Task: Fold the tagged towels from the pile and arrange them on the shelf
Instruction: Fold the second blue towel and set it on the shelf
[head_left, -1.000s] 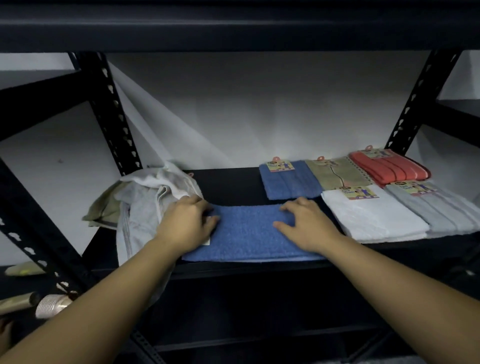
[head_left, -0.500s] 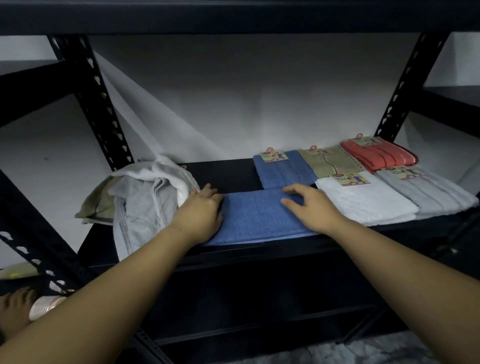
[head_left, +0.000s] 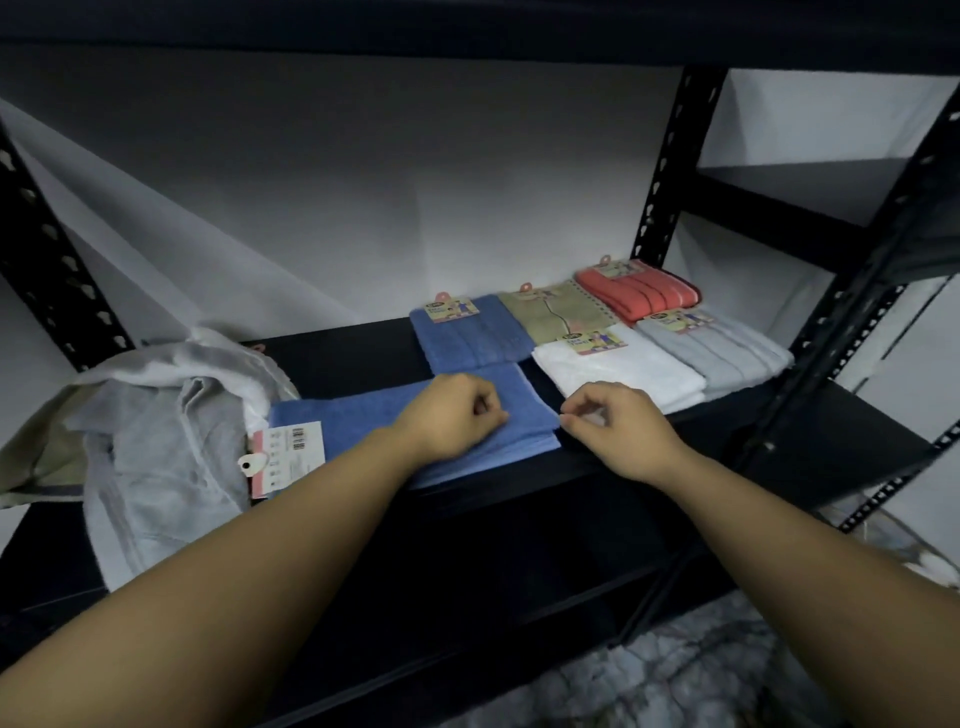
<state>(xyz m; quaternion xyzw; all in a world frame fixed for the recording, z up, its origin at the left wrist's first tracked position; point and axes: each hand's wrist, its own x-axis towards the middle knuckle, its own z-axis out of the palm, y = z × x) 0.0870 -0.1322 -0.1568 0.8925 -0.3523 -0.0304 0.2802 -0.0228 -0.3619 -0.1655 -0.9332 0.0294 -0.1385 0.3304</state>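
A half-folded blue towel (head_left: 363, 426) lies along the front of the black shelf (head_left: 343, 358), its paper tag (head_left: 288, 452) showing at its left end. My left hand (head_left: 452, 410) rests on the towel's right part with fingers curled, pinching the cloth. My right hand (head_left: 613, 421) pinches the towel's right edge. The pile of grey and white towels (head_left: 166, 415) sits at the shelf's left end, partly hanging over the front.
Folded tagged towels lie in two rows at the right: blue (head_left: 467, 338), beige (head_left: 556, 317), coral (head_left: 639, 293), white (head_left: 618, 369), grey (head_left: 722, 348). Black perforated uprights (head_left: 660, 197) frame the shelf, with another shelf above.
My left hand has moved from the towel's left end to its right part, uncovering the tag. Both hands went from lying flat to pinching the cloth.
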